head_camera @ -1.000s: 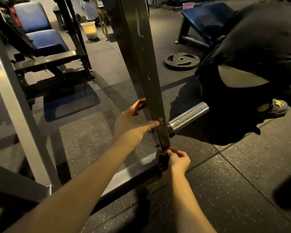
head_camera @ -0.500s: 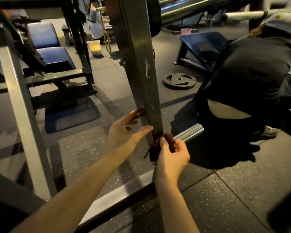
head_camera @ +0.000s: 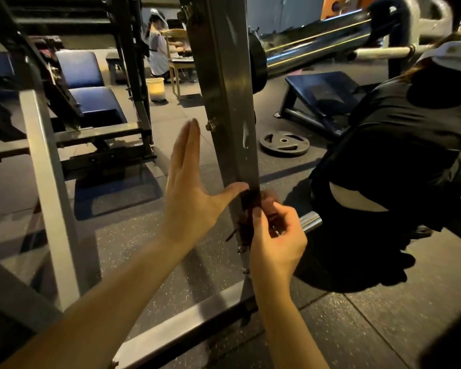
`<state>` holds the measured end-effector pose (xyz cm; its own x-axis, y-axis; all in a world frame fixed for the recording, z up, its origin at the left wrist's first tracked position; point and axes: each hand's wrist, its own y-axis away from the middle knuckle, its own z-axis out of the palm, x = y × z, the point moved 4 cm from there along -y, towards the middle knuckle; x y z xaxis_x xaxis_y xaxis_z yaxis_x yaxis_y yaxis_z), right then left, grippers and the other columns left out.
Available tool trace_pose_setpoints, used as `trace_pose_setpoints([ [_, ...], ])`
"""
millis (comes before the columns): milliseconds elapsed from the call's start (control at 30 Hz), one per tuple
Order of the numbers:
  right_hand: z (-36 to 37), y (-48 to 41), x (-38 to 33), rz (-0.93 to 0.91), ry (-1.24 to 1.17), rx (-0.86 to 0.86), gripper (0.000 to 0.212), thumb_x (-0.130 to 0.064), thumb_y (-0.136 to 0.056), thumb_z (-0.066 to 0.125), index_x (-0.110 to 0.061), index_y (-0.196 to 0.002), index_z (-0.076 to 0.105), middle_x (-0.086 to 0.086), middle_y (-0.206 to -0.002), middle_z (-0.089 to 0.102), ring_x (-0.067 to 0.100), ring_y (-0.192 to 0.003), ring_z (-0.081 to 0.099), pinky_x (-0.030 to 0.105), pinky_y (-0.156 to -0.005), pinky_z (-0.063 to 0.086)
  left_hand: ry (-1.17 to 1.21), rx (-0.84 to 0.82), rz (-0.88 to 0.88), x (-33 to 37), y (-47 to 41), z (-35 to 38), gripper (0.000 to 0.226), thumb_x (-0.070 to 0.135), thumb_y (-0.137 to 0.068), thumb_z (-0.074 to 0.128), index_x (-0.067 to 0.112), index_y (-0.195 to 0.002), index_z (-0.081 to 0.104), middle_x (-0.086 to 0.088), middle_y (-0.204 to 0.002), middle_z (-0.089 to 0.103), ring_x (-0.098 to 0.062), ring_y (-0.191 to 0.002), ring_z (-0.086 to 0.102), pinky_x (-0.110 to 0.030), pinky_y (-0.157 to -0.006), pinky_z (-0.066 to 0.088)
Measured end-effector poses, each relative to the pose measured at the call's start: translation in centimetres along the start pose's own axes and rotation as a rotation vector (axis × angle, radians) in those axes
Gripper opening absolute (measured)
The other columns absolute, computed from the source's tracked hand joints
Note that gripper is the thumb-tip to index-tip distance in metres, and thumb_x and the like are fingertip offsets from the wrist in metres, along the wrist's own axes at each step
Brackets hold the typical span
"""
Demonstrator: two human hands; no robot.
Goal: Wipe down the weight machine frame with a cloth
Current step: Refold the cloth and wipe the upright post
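1. Left hand [head_camera: 189,193] is flat, fingers straight and together pointing up, thumb spread out to the side; thumb tip touches the near face of the upright post [head_camera: 228,107] of the weight machine frame. Its grip is apart, holding nothing.
2. Right hand [head_camera: 276,235] has its fingers curled, grip clamped on a dark cloth [head_camera: 253,206], thumb pressing it against the post just below the left thumb.
3. Cloth is bunched, dark reddish-brown, sits on the lower part of the post, above the base rail [head_camera: 176,331] that runs along the floor toward the camera's lower left.
4. Post is grey metal, slightly tilted in view, with a bolt [head_camera: 211,125] on its left edge and pale streaks on its right face.
5. A chrome sleeve [head_camera: 310,221] sticks out to the right of the post, just behind the right hand.
6. Larger chrome bar [head_camera: 317,46] runs across upper right.
7. Weight plate [head_camera: 284,144] lies flat on the rubber floor [head_camera: 357,328] behind the post.
8. Person in dark clothes [head_camera: 399,155] crouches at right, back to camera.
9. Blue padded seat [head_camera: 91,94] at left; pale bucket [head_camera: 156,89] beyond it; another person [head_camera: 157,53] stands far back by a chair.
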<state>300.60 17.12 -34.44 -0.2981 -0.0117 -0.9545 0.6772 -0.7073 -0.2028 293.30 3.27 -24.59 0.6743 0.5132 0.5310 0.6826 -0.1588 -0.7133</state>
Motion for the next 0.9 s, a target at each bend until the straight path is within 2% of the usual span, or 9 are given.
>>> trace_pose_setpoints([
  [200, -1.7, 2.0, 5.8, 0.274, 0.038, 0.058, 0.023, -0.017, -0.096, 0.067, -0.039, -0.098, 0.061, -0.008, -0.095, 0.069, 0.013, -0.094, 0.071, 0.024, -0.072, 0.058, -0.022, 0.01, 0.072, 0.3, -0.7, -0.4, 0.109, 0.055, -0.074, 0.083, 0.016, -0.16, 0.028, -0.001, -0.162, 0.036, -0.018, -0.149, 0.033, -0.059, -0.118, 0.035],
  [267, -0.6, 1.0, 3.3, 0.198, 0.012, 0.035, 0.02, -0.018, -0.096, 0.068, -0.038, -0.099, 0.064, -0.007, -0.089, 0.071, 0.01, -0.087, 0.073, 0.029, -0.071, 0.061, -0.024, 0.029, 0.1, 0.4, -0.5, -0.7, 0.113, 0.052, -0.075, 0.083, 0.011, -0.161, 0.023, -0.005, -0.164, 0.032, -0.021, -0.151, 0.032, -0.06, -0.118, 0.034],
  [333, 0.3, 0.0, -0.1, 0.079, -0.045, 0.022, 0.015, -0.015, -0.096, 0.068, -0.027, -0.104, 0.068, -0.005, -0.084, 0.072, 0.002, -0.081, 0.071, 0.019, -0.065, 0.058, -0.048, 0.01, 0.138, 0.7, -0.7, -0.8, 0.108, 0.048, -0.076, 0.084, 0.009, -0.16, 0.027, -0.007, -0.163, 0.034, -0.022, -0.15, 0.033, -0.061, -0.118, 0.034],
  [400, 0.3, 0.0, -0.6, 0.01, -0.045, 0.017, 0.014, -0.012, -0.097, 0.066, -0.02, -0.108, 0.068, -0.005, -0.09, 0.07, -0.003, -0.085, 0.068, 0.012, -0.067, 0.054, -0.073, 0.008, 0.14, 0.7, -1.0, -0.9, 0.105, 0.048, -0.075, 0.085, 0.01, -0.157, 0.033, -0.007, -0.16, 0.04, -0.021, -0.148, 0.036, -0.062, -0.116, 0.034],
  [467, -0.6, 0.8, 1.6, 0.057, 0.039, 0.036, 0.016, -0.011, -0.098, 0.063, -0.025, -0.107, 0.066, -0.004, -0.098, 0.068, -0.001, -0.091, 0.067, 0.017, -0.074, 0.056, -0.07, 0.017, 0.131, 0.6, -1.1, -1.0, 0.103, 0.049, -0.074, 0.086, 0.01, -0.156, 0.037, -0.005, -0.159, 0.042, -0.019, -0.147, 0.037, -0.061, -0.117, 0.034],
  [633, -2.1, 1.7, 5.9, 0.349, 0.081, 0.077, 0.023, -0.011, -0.098, 0.063, -0.033, -0.096, 0.061, -0.001, -0.093, 0.071, 0.009, -0.081, 0.072, 0.018, -0.063, 0.057, -0.136, 0.003, 0.144, 0.6, -1.1, -1.2, 0.104, 0.053, -0.075, 0.086, 0.011, -0.156, 0.036, -0.003, -0.161, 0.04, -0.015, -0.15, 0.033, -0.053, -0.122, 0.03],
  [700, -1.1, 1.1, 3.1, 0.264, 0.064, 0.043, 0.017, -0.015, -0.099, 0.064, -0.031, -0.104, 0.065, -0.005, -0.095, 0.072, 0.003, -0.081, 0.072, 0.025, -0.069, 0.061, -0.168, -0.012, 0.157, 0.7, -1.2, -1.3, 0.105, 0.054, -0.076, 0.086, 0.011, -0.157, 0.036, -0.003, -0.161, 0.04, -0.017, -0.151, 0.033, -0.049, -0.124, 0.029],
  [800, 0.3, 0.6, -2.1, 0.055, 0.008, -0.018, 0.01, -0.011, -0.098, 0.064, -0.018, -0.104, 0.067, -0.015, -0.083, 0.072, -0.005, -0.08, 0.069, 0.01, -0.063, 0.053, -0.194, -0.013, 0.156, 0.7, -1.2, -1.5, 0.101, 0.057, -0.078, 0.081, 0.011, -0.156, 0.037, -0.004, -0.16, 0.041, -0.018, -0.15, 0.034, -0.032, -0.126, 0.022],
  [900, 0.1, 0.9, -1.6, 0.025, 0.071, -0.013, 0.016, -0.019, -0.097, 0.067, -0.035, -0.099, 0.066, -0.017, -0.09, 0.071, 0.003, -0.09, 0.07, 0.019, -0.074, 0.058, -0.234, 0.001, 0.2, 1.1, -1.5, -2.4, 0.088, 0.059, -0.083, 0.072, 0.011, -0.152, 0.046, -0.006, -0.155, 0.048, -0.02, -0.147, 0.04, -0.017, -0.122, 0.016],
])
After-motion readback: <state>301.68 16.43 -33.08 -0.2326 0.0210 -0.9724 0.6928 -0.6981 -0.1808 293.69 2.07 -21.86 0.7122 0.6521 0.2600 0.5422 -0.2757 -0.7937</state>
